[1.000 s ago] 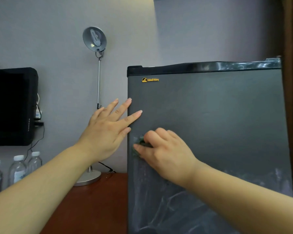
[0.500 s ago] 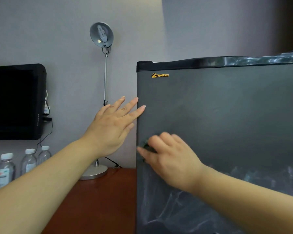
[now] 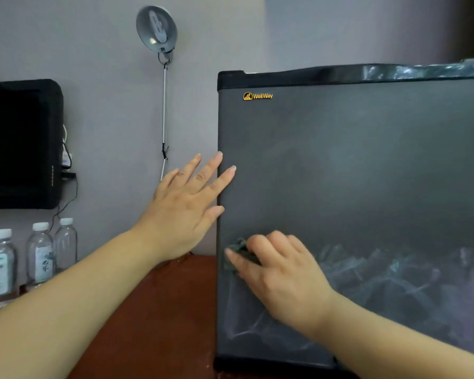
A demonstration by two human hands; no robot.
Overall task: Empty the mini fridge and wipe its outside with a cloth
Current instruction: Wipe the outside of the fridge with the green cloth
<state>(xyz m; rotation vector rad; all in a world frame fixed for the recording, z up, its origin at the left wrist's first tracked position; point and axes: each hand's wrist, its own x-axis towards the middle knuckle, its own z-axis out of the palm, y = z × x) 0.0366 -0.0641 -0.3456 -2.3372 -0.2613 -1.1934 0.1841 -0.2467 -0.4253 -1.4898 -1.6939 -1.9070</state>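
Dark cloth [image 3: 238, 246] pinched, right fingers [image 3: 278, 239] curled

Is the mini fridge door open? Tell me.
No, the mini fridge door is closed, and the right hand presses the cloth against it.

Right hand [image 3: 282, 280]: has slid the cloth [image 3: 237, 248] lower along the left edge of the fridge door [image 3: 367, 173];
Left hand [image 3: 184, 212]: sits lower against that edge;
View: tipped downward; the door's bottom edge now shows
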